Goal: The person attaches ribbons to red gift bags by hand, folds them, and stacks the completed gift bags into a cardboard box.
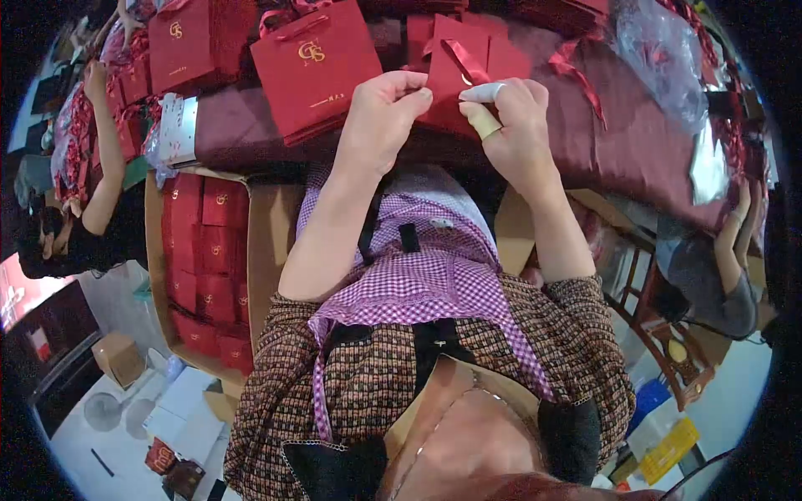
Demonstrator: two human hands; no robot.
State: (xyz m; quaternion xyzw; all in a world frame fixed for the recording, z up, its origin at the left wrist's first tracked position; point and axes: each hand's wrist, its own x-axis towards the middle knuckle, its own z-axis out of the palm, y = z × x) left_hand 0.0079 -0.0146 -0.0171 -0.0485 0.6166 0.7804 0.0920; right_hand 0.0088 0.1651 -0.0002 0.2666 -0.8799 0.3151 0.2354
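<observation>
Both my hands are over a red paper bag [484, 63] on the dark red cloth. My left hand [384, 117] has its thumb and forefinger pressed together at the bag's left edge; what lies between them is too small to make out. My right hand [510, 117], with light coverings on its thumb and forefinger, is pinched just to the right, beside a red ribbon [459, 60]. Its fingertips' hold is also hidden. Left of my hands lies a stack of red bags [313, 71] with gold lettering and a ribbon handle.
An open carton [154, 250] of red boxes [217, 242] stands below the table's left side. More red bags [192, 50] lie at the upper left, clear plastic [660, 58] at the upper right. Other people's arms [109, 167] show at both sides. A wooden chair [668, 351] is lower right.
</observation>
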